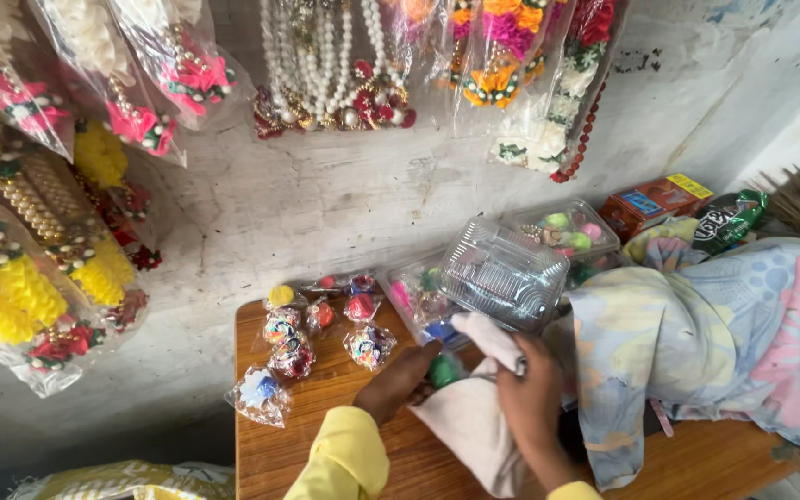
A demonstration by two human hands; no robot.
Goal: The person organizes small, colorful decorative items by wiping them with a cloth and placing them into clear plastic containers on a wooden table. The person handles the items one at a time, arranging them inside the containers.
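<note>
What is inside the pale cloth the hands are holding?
A green object shows at the opening of the pale cloth, by the left hand. Anything deeper is covered by the cloth and right hand.

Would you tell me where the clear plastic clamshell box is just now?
In the head view, the clear clamshell box sits right of centre against the wall, just above the pale cloth that both hands grip.

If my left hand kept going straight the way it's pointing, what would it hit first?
Probably the green item at the left hand's fingertips, against the pale cloth; they look almost touching already, though depth is unclear.

Wooden table (326,444) bears wrapped ornaments (293,356), seemingly plastic boxes (502,273).
</note>
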